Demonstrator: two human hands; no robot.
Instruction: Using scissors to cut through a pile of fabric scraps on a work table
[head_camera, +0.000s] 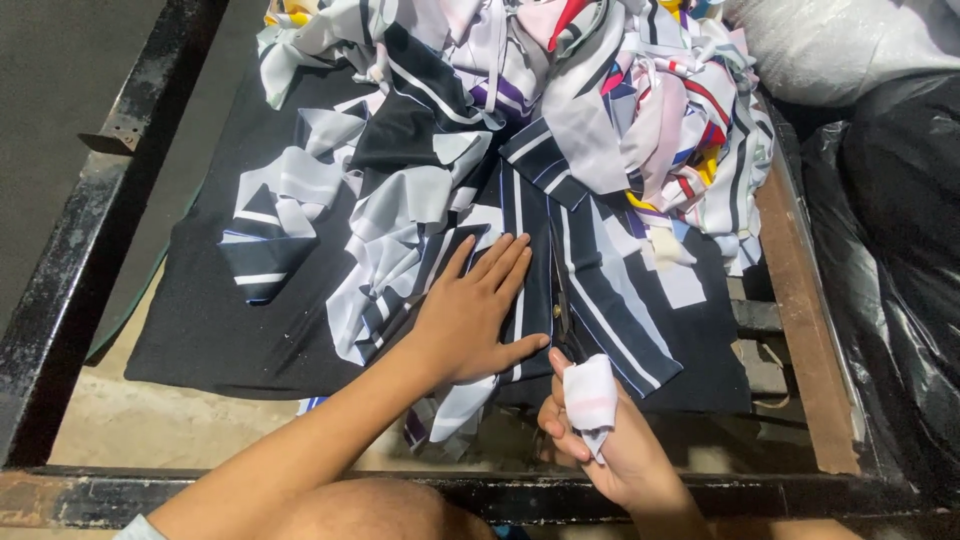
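The fingers (497, 262) of the left hand (470, 320) are spread flat and close together, pressed palm-down on a navy fabric piece with thin white and blue stripes (585, 290) at the centre of the frame; nothing is gripped by them. Just right of the left thumb, a pair of dark scissors (559, 300) is seen lying along the cloth, the blades pointed toward the top of the frame and the pivot beside the thumb tip. The handles are lost under the right hand (600, 440), at lower centre-right, which is curled around them; a small folded scrap of white and pink cloth (590, 400) is also pinched against its fingers.

The striped piece's long axis is laid from the lower edge up toward the upper middle, nearly parallel to the blades, with the held-down part to the left of the cutting line and the free part to the right. Both hands are touching it or just beside it.

Farther out, a black cloth sheet (200, 330) is spread beneath, a heap of mixed striped offcuts (640, 110) is piled at the upper right, and a worn metal and wooden frame (800, 300) is seen around the whole.
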